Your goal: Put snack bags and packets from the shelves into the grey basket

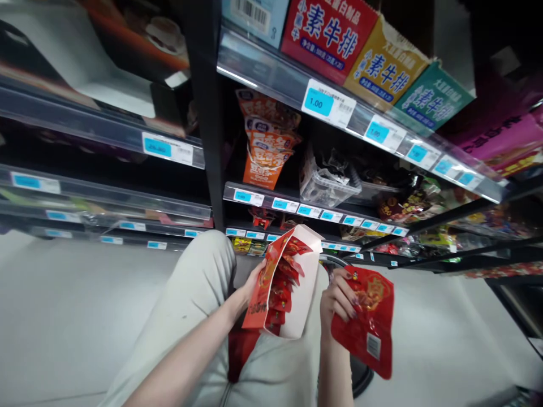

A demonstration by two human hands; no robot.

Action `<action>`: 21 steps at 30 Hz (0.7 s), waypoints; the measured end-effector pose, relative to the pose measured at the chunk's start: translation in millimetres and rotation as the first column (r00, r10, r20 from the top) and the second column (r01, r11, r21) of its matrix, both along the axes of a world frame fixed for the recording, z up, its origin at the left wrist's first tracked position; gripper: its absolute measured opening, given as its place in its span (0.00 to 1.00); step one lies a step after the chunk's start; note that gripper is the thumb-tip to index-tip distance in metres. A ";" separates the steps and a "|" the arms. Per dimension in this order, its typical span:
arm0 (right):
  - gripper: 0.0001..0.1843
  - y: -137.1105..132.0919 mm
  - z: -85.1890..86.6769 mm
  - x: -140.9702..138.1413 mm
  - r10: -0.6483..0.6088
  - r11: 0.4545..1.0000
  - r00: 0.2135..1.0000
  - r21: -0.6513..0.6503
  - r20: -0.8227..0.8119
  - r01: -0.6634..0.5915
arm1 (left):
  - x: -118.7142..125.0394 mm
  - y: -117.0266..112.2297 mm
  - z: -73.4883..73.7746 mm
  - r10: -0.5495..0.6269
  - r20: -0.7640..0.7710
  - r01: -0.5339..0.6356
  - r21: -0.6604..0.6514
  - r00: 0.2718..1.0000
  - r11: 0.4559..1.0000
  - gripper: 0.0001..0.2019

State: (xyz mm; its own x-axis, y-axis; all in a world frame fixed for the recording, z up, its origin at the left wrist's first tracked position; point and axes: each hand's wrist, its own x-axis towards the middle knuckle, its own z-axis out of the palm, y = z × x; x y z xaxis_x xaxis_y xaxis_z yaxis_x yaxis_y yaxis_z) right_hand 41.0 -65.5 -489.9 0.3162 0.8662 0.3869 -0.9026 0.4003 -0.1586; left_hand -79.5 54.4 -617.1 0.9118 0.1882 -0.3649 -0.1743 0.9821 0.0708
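My left hand (250, 282) grips the left side of an opened cardboard box (306, 294), red outside and white inside, tilted over my lap. Several small red snack packets (280, 297) stand in a row along its left part, with white space beside them. My right hand (337, 302) is closed on the upper left edge of a larger red snack pouch (369, 322), which hangs to the right of the box, apart from it. A barcode and gold lettering show on the pouch. The fingers of my left hand are partly hidden behind the box.
Store shelves with price tags (328, 105) rise in front of me. Orange snack bags (267, 152) and a clear plastic tub (328, 181) stand on a middle shelf, boxed snacks (328, 37) above. Behind my right arm is a round black object (362, 376) on the pale floor (441, 339).
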 end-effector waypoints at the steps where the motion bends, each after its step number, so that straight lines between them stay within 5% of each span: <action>1: 0.13 -4.3 -0.6 2.1 0.080 0.991 0.989 0.117 -0.125 -0.066 | -0.7 -0.2 2.3 -0.005 -0.001 0.005 -0.002 1.000 1.000 0.28; 4: 0.16 -20.8 4.2 21.5 0.256 0.956 0.929 0.214 -0.267 -0.201 | -2.2 -0.3 4.8 -0.016 -0.019 0.016 0.012 1.000 1.000 0.28; 5: 0.16 -28.0 8.1 31.8 0.199 0.975 0.949 0.145 -0.245 -0.167 | -2.6 -0.3 4.2 -0.018 -0.034 0.019 0.020 0.999 1.000 0.27; 7: 0.13 -44.8 17.3 56.0 -0.122 0.981 0.991 -0.158 -0.061 0.111 | -3.5 -0.2 1.7 -0.017 -0.050 0.019 0.039 0.999 0.999 0.27; 8: 0.11 -53.8 21.2 69.0 -0.311 0.879 0.943 -0.343 0.114 0.331 | -4.1 -0.3 0.2 -0.020 -0.046 0.022 0.049 0.999 0.999 0.27; 10: 0.12 -71.0 24.0 95.6 -0.497 0.452 0.702 -0.538 0.511 0.712 | -5.1 -0.6 -2.6 -0.022 -0.037 0.024 0.072 0.999 0.997 0.29; 12: 0.16 -84.2 17.3 121.4 -0.387 0.066 0.468 -0.482 0.795 0.873 | -6.0 -1.3 -4.5 -0.017 -0.044 0.021 0.090 0.999 0.996 0.29; 14: 0.17 -90.8 0.7 144.8 -0.119 -0.112 0.295 -0.308 0.948 0.945 | -6.8 -2.4 -4.8 -0.034 -0.048 0.039 0.094 0.998 0.995 0.30; 16: 0.16 -90.3 -22.5 164.1 0.302 -0.136 0.112 -0.073 0.947 0.988 | -7.3 -3.9 -3.4 -0.081 -0.056 0.085 0.078 0.995 0.993 0.33; 18: 0.16 -83.6 -48.1 178.5 0.693 -0.025 -0.066 0.115 0.718 0.993 | -7.1 -5.3 -0.1 -0.089 -0.088 0.094 0.056 0.992 0.994 0.33; 21: 0.13 -67.7 -84.6 192.6 0.882 0.129 -0.188 0.162 0.433 0.978 | -5.4 -6.8 8.7 -0.071 -0.119 0.074 0.024 0.990 0.997 0.29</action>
State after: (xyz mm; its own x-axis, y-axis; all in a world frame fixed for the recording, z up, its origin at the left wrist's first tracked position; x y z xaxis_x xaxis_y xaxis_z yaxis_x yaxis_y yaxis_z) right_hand 233.6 -133.2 -574.5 0.8216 0.5662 -0.0657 0.5475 -0.8160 -0.1855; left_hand -84.9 47.6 -608.4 0.8743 0.1353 -0.4661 -0.0918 0.9891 0.1148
